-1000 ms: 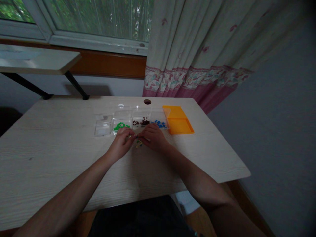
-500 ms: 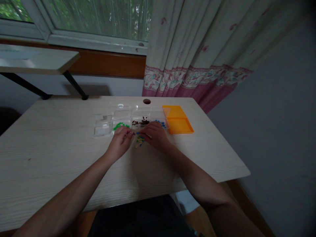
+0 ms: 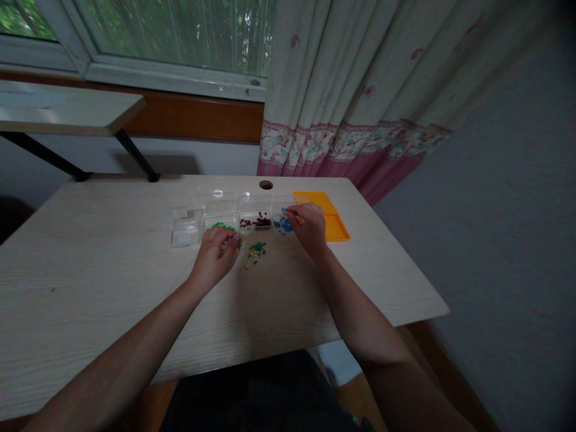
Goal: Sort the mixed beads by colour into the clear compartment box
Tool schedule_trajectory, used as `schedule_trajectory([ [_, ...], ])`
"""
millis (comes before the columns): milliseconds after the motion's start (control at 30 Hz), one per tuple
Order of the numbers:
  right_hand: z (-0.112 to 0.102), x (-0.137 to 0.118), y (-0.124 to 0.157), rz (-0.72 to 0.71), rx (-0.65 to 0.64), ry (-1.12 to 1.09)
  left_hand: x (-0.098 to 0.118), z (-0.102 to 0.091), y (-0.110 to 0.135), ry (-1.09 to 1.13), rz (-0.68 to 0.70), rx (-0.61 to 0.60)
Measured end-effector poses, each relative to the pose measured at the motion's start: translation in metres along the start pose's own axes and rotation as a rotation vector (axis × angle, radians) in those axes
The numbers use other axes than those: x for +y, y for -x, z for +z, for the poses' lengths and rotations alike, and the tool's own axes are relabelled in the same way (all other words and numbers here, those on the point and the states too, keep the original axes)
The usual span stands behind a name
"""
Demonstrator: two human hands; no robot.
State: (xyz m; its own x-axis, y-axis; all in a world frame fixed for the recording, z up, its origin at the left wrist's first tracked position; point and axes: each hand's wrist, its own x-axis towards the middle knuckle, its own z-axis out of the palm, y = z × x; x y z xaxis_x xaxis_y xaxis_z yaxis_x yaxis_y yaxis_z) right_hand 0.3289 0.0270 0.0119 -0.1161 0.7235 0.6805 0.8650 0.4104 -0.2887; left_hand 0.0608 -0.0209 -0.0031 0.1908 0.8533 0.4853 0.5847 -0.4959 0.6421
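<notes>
My right hand (image 3: 309,225) is over the right-hand clear compartment, thumb and fingers pinched on what looks like a small blue piece (image 3: 284,210). Below it lie several loose blue pieces (image 3: 282,225). My left hand (image 3: 216,252) is closed in front of the green pieces (image 3: 222,225), partly covering their compartment. Small multicoloured pieces (image 3: 237,245) show at its fingertips; their exact kind is too small to make out. Between the hands, a mixed pile of green, yellow and blue pieces (image 3: 256,253) rests on the table. Dark brown pieces (image 3: 262,222) sit in the middle compartment.
An open orange case (image 3: 337,229) lies at the right of the clear boxes. A small clear box (image 3: 184,237) stands at the left end. Behind are a cable hole (image 3: 266,185) in the table (image 3: 135,264) and a raised shelf (image 3: 67,111) at back left.
My right hand has moved right and away from me, from the mixed pile to the blue pieces. My left hand has shifted slightly left, and the pile between them is uncovered.
</notes>
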Motion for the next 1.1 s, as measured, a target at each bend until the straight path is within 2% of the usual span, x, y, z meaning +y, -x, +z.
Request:
schedule_trajectory([
  [167, 0.007, 0.009, 0.004, 0.011, -0.198, 0.098, -0.002, 0.000, -0.001, -0.011, 0.007, 0.003],
  [233, 0.009, 0.010, 0.005, 0.029, -0.229, 0.125, -0.003, 0.000, 0.000, -0.019, 0.015, 0.005],
  [633, 0.009, 0.011, 0.004, 0.067, -0.212, 0.156, -0.002, -0.001, -0.001, -0.046, 0.014, 0.004],
  [867, 0.008, 0.008, 0.005, 0.060, -0.163, 0.134, -0.001, -0.010, 0.001, -0.368, 0.074, -0.045],
  [1100, 0.010, 0.010, 0.005, 0.053, -0.156, 0.121, -0.001, -0.007, 0.005, -0.441, 0.098, -0.150],
])
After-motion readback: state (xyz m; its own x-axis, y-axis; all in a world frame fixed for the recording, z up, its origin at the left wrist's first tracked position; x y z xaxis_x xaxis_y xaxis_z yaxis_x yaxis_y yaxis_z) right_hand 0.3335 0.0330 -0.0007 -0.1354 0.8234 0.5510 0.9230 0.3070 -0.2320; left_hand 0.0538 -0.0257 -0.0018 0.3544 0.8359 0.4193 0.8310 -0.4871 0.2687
